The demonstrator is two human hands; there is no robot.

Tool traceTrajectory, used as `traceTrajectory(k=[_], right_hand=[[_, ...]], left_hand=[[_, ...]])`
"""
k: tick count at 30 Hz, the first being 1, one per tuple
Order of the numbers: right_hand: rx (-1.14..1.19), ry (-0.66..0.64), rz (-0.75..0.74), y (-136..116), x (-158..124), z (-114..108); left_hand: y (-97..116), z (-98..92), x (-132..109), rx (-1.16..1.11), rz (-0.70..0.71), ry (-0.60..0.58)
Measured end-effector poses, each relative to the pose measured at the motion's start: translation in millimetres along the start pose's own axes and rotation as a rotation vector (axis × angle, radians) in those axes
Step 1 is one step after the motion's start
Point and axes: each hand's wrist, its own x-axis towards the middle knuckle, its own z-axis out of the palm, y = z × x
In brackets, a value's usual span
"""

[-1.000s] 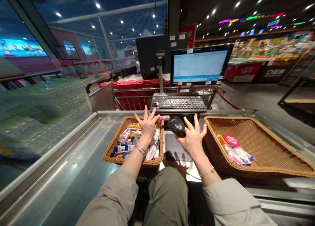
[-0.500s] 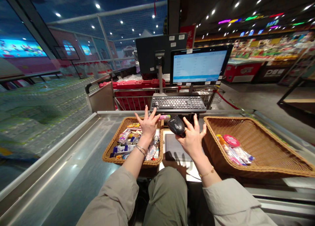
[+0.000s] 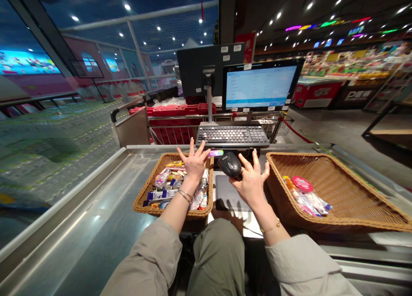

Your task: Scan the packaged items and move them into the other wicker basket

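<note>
from the head camera, the left hand [image 3: 194, 165] is raised with its fingers spread wide, empty, over a wicker basket [image 3: 148, 193]. the fingertips point toward the basket's far rim, and packaged snacks [image 3: 162, 196] and a small plastic bottle [image 3: 198, 198] lie piled below and behind them. a pink-and-purple tube [image 3: 215, 153] lies just past the left fingertips, to their right, near the basket's far corner.

the right hand [image 3: 252, 184] is also open and raised, fingers fanned wide and holding nothing. a black handheld barcode scanner [image 3: 229, 165] sits just beside its index finger and thumb side; whether they touch is hard to tell. under the palm lies a dark scanning plate [image 3: 230, 195].

right of these fingers stands a second, larger wicker basket [image 3: 337, 214], with a few wrapped items [image 3: 304, 197] lying in it. beyond the fingertips are a black keyboard [image 3: 232, 135] and a lit checkout monitor [image 3: 260, 86], with a red crate [image 3: 175, 126] behind a metal rail. left of the left fingers runs a steel counter [image 3: 96, 201]
</note>
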Motion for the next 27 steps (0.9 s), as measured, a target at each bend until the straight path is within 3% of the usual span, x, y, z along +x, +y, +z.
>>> traceTrajectory(k=[16, 27], right_hand=[[-0.055, 0.011, 0.022, 0, 3, -8], [-0.175, 0.062, 0.125, 39, 6, -42]], left_hand=[[2, 2.0, -1, 0.000, 0.018, 0.021], [41, 8.7, 17, -0.085, 0.081, 0.023]])
